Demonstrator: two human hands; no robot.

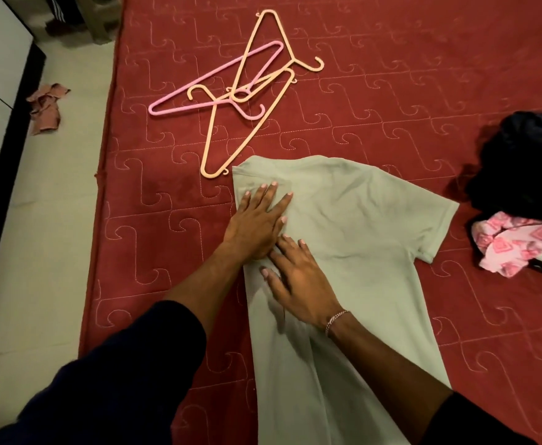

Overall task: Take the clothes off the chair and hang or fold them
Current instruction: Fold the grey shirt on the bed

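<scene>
Both hands, left hand (256,220) and right hand (298,284), press flat with straight fingers on the green shirt (353,226) spread on the bed (391,91).

pale green t-shirt (353,239) — flat on the bed | left side folded in | right sleeve spread out

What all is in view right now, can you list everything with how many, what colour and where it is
T-shirt: one, pale green, flat on the bed, left side folded in.
Hangers: three, two peach and one pink, piled on the bed beyond the T-shirt.
Dark clothes: one heap, black, right edge of the bed.
Patterned garment: one, pink, beside the dark clothes.
Bed cover: one, dark red, quilted.
Crumpled cloth: one, dusty pink, on the floor at left.
Left hand: flat on the T-shirt's folded edge.
Right hand: flat on the T-shirt, bracelet on its wrist.
</scene>
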